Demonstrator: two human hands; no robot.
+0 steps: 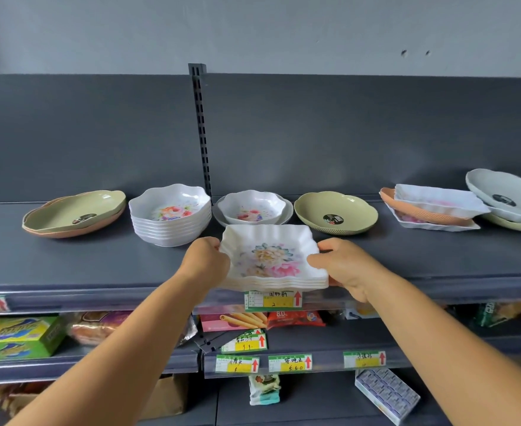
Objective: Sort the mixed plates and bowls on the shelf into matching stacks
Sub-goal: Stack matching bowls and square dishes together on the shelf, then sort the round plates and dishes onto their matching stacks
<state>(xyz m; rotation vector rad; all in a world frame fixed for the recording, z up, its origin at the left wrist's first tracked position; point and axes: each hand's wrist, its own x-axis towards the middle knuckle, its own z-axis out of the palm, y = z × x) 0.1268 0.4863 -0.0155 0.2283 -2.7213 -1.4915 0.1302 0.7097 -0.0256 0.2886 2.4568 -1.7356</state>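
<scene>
On the dark shelf (406,256), front edge, centre: stack of square floral plates (271,256), held from both sides. Left hand (205,259) curls round the stack's left edge, fingers wrapped at the rim. Right hand (342,267) grips the right edge, thumb lying on the top plate's rim, fingers under the stack. Stack sits level between the two hands, its near edge over the shelf lip; cannot tell whether it rests on the shelf or is lifted just clear.

Behind the left hand, close: tall stack of white floral bowls (170,215). Far left of the grip: green oval plate on an orange one (72,215). Straight behind the held stack: single floral bowl (251,207) sitting in a pale round plate (287,215). Behind the right hand: lone green plate (336,212) with a black sticker. Well right of the grip: mixed pile (431,207), a square white plate on an orange plate on another square white one. Far right edge: grey-white plate (505,192) tilted on a green one.

Just below the held stack: price tag (273,299), green and yellow with red arrow. Lower shelves: snack packets and boxes, more tags.
</scene>
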